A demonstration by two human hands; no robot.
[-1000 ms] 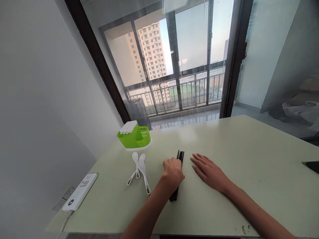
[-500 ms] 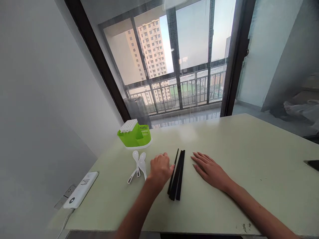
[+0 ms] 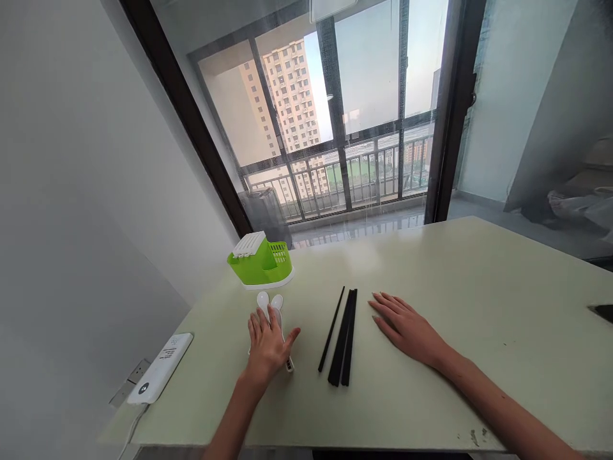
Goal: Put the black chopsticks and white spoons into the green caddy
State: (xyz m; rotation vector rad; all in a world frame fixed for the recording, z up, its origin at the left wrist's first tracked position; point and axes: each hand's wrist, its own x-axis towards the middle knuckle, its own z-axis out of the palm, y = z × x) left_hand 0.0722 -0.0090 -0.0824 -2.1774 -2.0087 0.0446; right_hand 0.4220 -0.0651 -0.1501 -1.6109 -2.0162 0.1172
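The left hand [image 3: 266,348], spread, partly covers white spoons [image 3: 262,299] at its 12 o'clock, apparently reaching; gripping would call for closing it. Black chopsticks [image 3: 341,340] lie at 3 o'clock; the right hand [image 3: 407,333] rests flat.

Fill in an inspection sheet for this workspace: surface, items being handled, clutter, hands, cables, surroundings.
Surface: pale table, dark marks near the front edge.
Items: white spoons, partly hidden; black chopsticks, one lying apart from the rest; green basket with white parts, standing beyond the spoons.
Clutter: white device at left; dark shape at the right picture edge, unidentified.
Hands: left hand over the spoons, fingers spread, contact unclear; right hand palm down on the table, holding nothing.
Cables: white cable from the device towards the table's front edge.
Surroundings: wall at left, wall sockets, dark-framed glass ahead, balcony railing beyond.
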